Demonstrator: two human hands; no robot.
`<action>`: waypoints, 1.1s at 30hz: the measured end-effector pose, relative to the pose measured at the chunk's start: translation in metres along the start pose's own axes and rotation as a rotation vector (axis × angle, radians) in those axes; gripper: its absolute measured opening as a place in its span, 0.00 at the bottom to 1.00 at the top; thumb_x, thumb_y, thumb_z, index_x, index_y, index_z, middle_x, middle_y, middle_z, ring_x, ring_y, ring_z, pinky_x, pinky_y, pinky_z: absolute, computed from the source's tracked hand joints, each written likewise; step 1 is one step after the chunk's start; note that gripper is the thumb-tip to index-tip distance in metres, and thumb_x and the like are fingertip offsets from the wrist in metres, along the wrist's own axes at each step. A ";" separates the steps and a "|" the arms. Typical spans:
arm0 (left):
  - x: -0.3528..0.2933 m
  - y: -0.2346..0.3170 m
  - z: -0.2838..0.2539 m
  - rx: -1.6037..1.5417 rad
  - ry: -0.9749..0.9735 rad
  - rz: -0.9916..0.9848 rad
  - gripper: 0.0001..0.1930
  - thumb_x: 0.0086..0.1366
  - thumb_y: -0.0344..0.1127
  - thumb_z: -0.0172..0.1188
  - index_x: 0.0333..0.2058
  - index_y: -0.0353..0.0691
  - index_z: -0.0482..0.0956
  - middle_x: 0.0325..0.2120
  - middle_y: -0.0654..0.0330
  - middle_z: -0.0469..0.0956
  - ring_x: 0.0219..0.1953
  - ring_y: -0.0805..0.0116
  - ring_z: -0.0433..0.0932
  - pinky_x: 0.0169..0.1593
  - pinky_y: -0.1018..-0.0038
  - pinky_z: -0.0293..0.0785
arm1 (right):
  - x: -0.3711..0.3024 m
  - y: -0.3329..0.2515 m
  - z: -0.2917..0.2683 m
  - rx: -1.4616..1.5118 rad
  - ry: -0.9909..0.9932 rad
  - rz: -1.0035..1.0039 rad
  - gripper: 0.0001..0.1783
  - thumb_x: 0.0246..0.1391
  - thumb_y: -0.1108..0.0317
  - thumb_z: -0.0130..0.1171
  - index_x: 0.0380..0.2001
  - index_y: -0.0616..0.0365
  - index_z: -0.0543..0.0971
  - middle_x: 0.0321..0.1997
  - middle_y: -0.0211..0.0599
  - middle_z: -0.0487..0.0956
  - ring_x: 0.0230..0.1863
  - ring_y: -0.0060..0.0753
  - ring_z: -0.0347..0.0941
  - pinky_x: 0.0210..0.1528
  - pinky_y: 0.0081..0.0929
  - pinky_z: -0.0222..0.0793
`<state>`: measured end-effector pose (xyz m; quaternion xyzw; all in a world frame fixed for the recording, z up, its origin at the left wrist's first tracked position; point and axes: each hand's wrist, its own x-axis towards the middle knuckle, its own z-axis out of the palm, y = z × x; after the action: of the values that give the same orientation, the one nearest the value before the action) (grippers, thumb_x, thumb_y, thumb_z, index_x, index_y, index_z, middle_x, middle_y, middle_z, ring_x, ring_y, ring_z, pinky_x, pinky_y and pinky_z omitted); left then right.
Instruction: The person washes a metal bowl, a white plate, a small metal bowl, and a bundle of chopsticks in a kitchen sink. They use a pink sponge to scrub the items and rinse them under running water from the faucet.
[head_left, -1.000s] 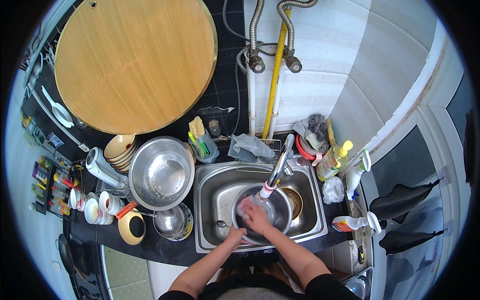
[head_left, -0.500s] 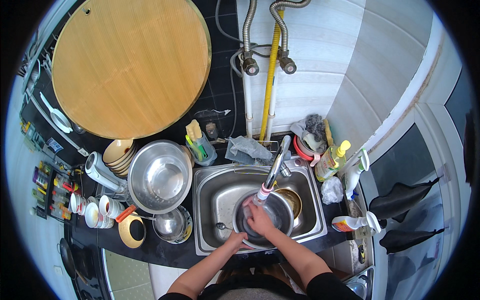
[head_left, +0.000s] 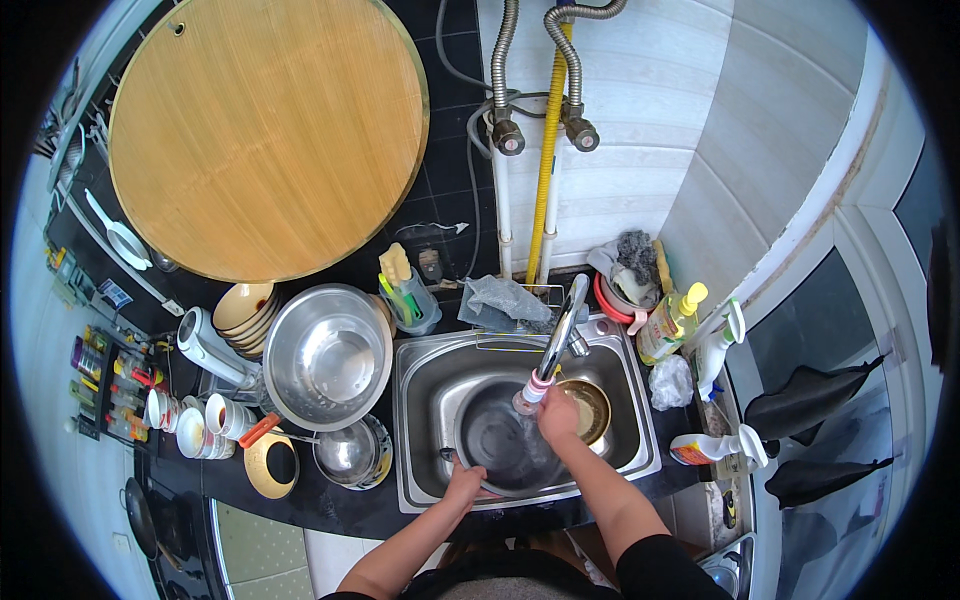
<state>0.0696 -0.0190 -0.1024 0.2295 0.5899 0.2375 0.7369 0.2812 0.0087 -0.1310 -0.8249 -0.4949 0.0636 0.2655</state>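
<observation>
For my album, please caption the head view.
At a steel sink, left hand holding a round basin, right hand at the faucet nozzle.

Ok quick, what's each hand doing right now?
Left hand: holding the metal basin by its rim.
Right hand: at the faucet nozzle; can't tell whether it grips.

wooden board; stacked bowls beside large metal bowl

They wear a black top with short black sleeves and a greyish front; both forearms are bare.
</observation>
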 end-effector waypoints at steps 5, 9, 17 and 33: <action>0.013 -0.008 -0.005 0.183 0.143 0.406 0.44 0.50 0.21 0.45 0.59 0.52 0.26 0.47 0.45 0.63 0.40 0.49 0.71 0.34 0.58 0.75 | -0.058 0.013 0.068 0.337 -0.408 0.552 0.14 0.49 0.59 0.52 0.31 0.60 0.76 0.30 0.45 0.77 0.30 0.41 0.74 0.34 0.34 0.69; 0.005 0.000 -0.003 0.432 0.340 0.584 0.44 0.49 0.23 0.47 0.59 0.50 0.29 0.48 0.41 0.63 0.46 0.47 0.70 0.47 0.66 0.67 | -0.096 -0.039 0.092 0.840 -0.668 0.825 0.15 0.49 0.59 0.53 0.31 0.61 0.75 0.28 0.38 0.77 0.28 0.30 0.73 0.32 0.27 0.69; 0.008 0.056 -0.024 0.342 0.047 0.100 0.43 0.46 0.22 0.47 0.59 0.50 0.37 0.40 0.47 0.68 0.38 0.46 0.72 0.33 0.51 0.75 | -0.040 0.005 0.047 0.373 -0.195 0.309 0.21 0.45 0.62 0.53 0.40 0.63 0.67 0.33 0.54 0.74 0.35 0.55 0.72 0.38 0.41 0.67; 0.022 0.005 -0.008 0.475 0.082 0.328 0.41 0.48 0.33 0.59 0.59 0.36 0.45 0.47 0.46 0.64 0.32 0.55 0.75 0.23 0.70 0.76 | -0.079 0.016 0.052 0.755 -0.292 0.787 0.17 0.45 0.65 0.58 0.38 0.63 0.70 0.33 0.42 0.75 0.33 0.37 0.74 0.29 0.35 0.71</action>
<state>0.0656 -0.0008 -0.1174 0.4781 0.6135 0.2175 0.5897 0.2350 -0.0449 -0.1959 -0.7777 -0.1243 0.4442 0.4272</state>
